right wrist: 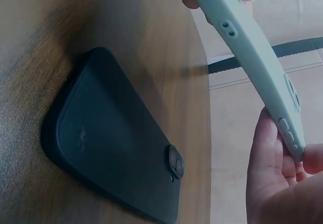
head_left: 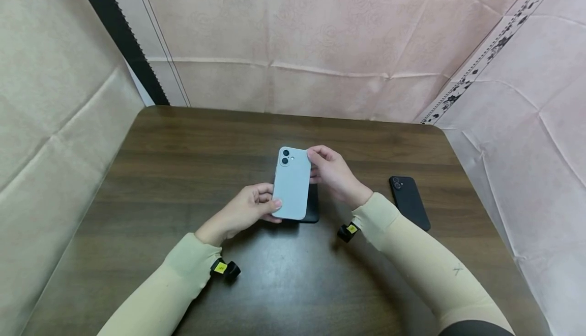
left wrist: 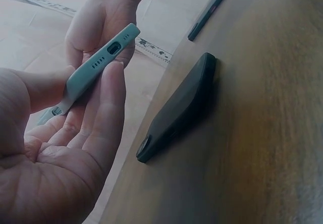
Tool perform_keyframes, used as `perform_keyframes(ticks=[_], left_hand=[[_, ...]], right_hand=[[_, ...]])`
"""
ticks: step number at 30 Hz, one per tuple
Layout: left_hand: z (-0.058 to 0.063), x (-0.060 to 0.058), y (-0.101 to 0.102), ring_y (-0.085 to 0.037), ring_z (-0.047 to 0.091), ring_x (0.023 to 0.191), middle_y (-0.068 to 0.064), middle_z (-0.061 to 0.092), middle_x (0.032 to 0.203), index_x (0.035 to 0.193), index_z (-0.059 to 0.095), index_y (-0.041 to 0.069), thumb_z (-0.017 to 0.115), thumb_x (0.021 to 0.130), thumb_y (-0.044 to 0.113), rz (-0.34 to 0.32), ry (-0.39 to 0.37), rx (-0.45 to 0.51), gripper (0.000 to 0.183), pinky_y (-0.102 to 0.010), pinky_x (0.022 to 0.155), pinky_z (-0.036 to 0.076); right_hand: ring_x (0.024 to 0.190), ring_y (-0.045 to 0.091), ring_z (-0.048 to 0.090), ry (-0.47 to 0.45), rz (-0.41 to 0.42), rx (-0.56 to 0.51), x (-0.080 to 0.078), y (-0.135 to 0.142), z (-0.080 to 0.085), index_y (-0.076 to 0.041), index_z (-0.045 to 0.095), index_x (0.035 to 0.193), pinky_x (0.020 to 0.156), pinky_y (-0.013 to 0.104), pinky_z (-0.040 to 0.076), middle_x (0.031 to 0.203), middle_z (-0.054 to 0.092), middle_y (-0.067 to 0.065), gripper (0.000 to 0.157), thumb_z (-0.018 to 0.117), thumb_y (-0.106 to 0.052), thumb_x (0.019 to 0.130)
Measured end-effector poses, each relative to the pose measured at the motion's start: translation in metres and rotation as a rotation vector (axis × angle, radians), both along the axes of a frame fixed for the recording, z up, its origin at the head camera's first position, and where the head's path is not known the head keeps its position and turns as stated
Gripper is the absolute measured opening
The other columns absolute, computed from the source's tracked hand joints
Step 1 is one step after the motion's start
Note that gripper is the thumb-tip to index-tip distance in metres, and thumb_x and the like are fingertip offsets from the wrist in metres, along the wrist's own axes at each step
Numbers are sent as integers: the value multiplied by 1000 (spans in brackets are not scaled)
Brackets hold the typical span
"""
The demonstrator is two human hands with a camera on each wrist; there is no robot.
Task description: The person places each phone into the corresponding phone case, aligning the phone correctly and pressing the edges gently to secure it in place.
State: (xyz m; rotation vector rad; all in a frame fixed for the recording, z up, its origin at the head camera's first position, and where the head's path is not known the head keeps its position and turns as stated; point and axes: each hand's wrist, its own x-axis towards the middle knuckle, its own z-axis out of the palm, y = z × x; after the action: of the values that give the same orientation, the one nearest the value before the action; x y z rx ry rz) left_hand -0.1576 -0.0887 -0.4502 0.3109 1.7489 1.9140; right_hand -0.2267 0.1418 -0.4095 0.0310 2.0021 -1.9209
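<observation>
A light blue phone case with a twin camera area is held tilted between both hands; I cannot tell whether a phone sits inside it. My left hand grips its lower left side, thumb on the back. At its upper right corner my right hand pinches the edge. Side buttons show beside the right fingers in the right wrist view. The left wrist view shows the port opening in the end of the case. Below it, partly covered in the head view, a black phone lies back up on the table.
A second black phone lies to the right, close to the right forearm. The brown wooden table is bordered by pale cloth hangings at the back and sides. Each wrist wears a small black camera.
</observation>
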Motion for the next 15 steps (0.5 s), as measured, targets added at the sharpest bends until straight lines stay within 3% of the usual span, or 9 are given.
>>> perform_keyframes(ticks=[9, 15], left_hand=[[-4, -3, 0, -30, 67, 96, -17, 67, 112, 126, 54, -1, 61, 96, 14, 46, 8, 12, 33, -43, 80, 55], [-3, -5, 0, -30, 66, 97, -20, 65, 114, 130, 51, 0, 59, 97, 14, 122, 16, 68, 36, -43, 81, 55]], right_hand=[[96, 29, 63, 26, 38, 28, 6, -2, -1, -8, 58, 119, 82, 39, 55, 113, 64, 13, 33, 52, -35, 101], [95, 32, 64, 18, 142, 37, 14, -6, -6, -8, 55, 123, 82, 41, 55, 114, 63, 15, 31, 53, -30, 101]])
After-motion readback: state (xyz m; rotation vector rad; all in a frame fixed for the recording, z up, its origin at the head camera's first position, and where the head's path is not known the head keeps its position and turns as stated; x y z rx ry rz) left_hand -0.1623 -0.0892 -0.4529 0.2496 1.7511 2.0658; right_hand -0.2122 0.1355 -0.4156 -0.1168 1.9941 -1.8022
